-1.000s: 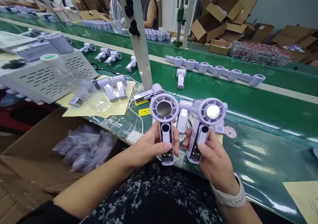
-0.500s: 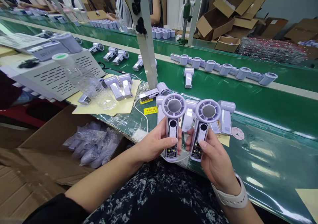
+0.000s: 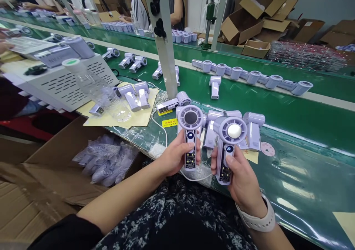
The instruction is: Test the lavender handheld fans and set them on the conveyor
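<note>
- We've got the left hand (image 3: 177, 154) wrapped round a lilac fan (image 3: 190, 134), thumb on its front.
- Our right hand (image 3: 244, 172) grips a second fan (image 3: 229, 149) the same way; both displays read 20.
- Both are held up, heads apart, across the near edge of the green bench (image 3: 299, 168) as we see it.
- To our right, bench surface runs past a pink sticker (image 3: 267, 149) to yellow paper (image 3: 346, 220), cut off by the frame.
- Lower left, our open carton (image 3: 52, 168) holds bagged pieces (image 3: 105, 161); can't make out exactly what.
- Clear bottle (image 3: 94, 91) leans over a yellow sheet (image 3: 142, 119); contents unclear.
- More open cartons (image 3: 242, 28) stacked back right.
- Fans on the bench (image 3: 211, 133) partly hidden behind ours.
- Co-workers (image 3: 140, 12) cut off up top.
</note>
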`<state>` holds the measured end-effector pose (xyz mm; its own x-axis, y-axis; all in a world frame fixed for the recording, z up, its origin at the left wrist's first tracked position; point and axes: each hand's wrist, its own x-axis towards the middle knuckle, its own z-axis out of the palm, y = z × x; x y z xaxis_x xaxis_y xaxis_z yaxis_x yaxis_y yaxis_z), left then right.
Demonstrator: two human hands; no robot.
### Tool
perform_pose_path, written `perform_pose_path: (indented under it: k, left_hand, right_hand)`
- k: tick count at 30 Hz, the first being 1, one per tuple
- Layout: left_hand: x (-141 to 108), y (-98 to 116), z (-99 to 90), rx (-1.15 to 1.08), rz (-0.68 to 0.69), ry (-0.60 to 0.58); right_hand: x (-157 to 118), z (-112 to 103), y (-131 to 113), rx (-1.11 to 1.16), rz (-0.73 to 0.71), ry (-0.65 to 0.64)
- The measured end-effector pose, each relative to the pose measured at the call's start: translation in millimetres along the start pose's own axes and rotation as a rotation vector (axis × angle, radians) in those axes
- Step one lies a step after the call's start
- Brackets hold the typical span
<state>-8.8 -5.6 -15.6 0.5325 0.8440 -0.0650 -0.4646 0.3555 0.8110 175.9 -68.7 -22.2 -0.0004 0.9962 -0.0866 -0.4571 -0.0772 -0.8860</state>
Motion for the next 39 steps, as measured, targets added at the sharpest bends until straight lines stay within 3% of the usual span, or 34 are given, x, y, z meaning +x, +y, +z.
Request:
perform_pose_path:
  k: [6,12,18,25,39]
  left_hand:
    - [-8,0,-3.3,0.119,-0.001,-0.130]
    - [-4,5,1.4,0.150,0.020,-0.129]
    - [-4,3,0.8,0.126,-0.008,-0.091]
    - [-9,10,3.4,0.162,-0.021,-0.137]
    - [-1,-5,2.4,0.206,-0.073,0.109]
  right_hand:
    - [-4,-1,-1,-0.053,-0.020,-0.057]
    - [-1,2,-3,-0.035,-0.012,0.020]
    - [-5,2,-4,-0.001,-0.002,-0.016]
    - [-6,0,-4,-0.044,0.008,-0.083]
    - [-7,6,1,-0.017,0.054,0.011]
